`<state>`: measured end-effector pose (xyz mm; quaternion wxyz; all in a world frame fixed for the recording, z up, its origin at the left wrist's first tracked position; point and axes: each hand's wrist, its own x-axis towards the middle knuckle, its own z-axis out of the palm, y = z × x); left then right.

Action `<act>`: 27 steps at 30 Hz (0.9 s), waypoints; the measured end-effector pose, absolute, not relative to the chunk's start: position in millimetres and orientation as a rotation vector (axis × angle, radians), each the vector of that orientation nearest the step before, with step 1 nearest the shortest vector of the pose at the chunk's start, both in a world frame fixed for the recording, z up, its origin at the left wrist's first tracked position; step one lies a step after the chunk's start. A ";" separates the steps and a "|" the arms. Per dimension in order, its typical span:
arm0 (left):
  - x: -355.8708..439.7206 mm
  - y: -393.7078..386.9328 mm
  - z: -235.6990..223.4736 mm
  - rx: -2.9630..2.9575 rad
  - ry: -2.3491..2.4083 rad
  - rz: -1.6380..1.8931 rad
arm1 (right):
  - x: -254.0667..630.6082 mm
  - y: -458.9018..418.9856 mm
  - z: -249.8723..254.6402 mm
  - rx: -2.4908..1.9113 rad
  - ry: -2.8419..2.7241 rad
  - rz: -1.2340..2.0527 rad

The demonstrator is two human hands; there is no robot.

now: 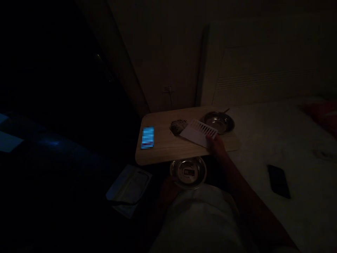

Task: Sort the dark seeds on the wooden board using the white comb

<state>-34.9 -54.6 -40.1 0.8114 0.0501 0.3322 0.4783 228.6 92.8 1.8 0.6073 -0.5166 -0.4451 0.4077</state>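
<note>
My right hand (217, 145) grips the near right corner of a flat white slotted piece (196, 134), which has a row of slots along its far edge. Its left end touches or overhangs a small heap of dark and pale grains (178, 126) on the wooden tabletop (163, 153). A steel bowl (219, 122) stands just beyond the slotted piece, partly covered by it. Below the table's near edge, my left hand (170, 188) is closed at the left rim of a second steel bowl (188, 172) with a label in its bottom. Darkness hides most of those fingers.
A lit phone (147, 137) lies at the table's left end. To the right is a bed (263, 140) with a dark phone (278, 181) on it. A pale bag or packet (129, 189) lies lower left. A wall socket (168, 88) with a cord is behind. The room is very dark.
</note>
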 end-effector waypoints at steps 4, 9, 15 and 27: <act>-36.4 -54.1 -40.8 0.117 0.739 1.027 | 217.1 108.4 1.2 -1.168 -0.998 0.995; -38.3 -53.7 -37.2 0.098 0.796 0.994 | 212.6 115.6 3.0 -1.187 -0.969 0.900; -36.7 -54.1 -38.1 0.119 0.758 1.023 | 213.2 115.3 3.6 -1.261 -1.007 0.730; -26.6 -51.6 -35.3 0.171 0.764 0.998 | 212.1 117.2 -2.8 -1.178 -0.985 0.721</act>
